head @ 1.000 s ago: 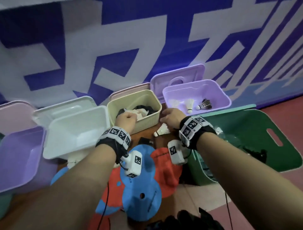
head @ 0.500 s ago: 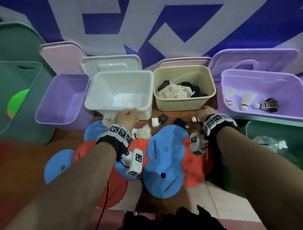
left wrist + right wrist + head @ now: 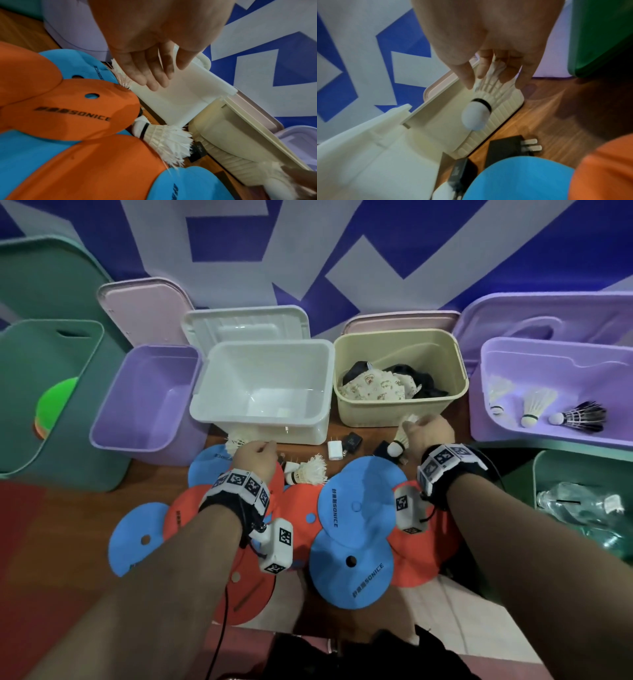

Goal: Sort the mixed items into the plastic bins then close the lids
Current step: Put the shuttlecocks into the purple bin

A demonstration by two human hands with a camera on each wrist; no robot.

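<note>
Shuttlecock (image 3: 481, 97) pinched by right hand (image 3: 428, 433), mid-sort; next: carry to purple bin (image 3: 486, 426). Left hand (image 3: 154, 44) fingers relaxed, empty, over second shuttlecock (image 3: 120, 73).

Smooth, glossy plastic white bin (image 3: 260, 392); frayed feather shuttlecock (image 3: 308, 470) (cork tip); matt flat discs (image 3: 359, 505); wood-grain worktop (image 3: 544, 112) under me.

Back wall (image 3: 376, 251): blue-and-white banner, large angular shapes. Brown wood-grain floor (image 3: 68, 542) underfoot; red patch (image 3: 20, 542) at left, pale tiles (image 3: 455, 611) nearer the viewer.
</note>
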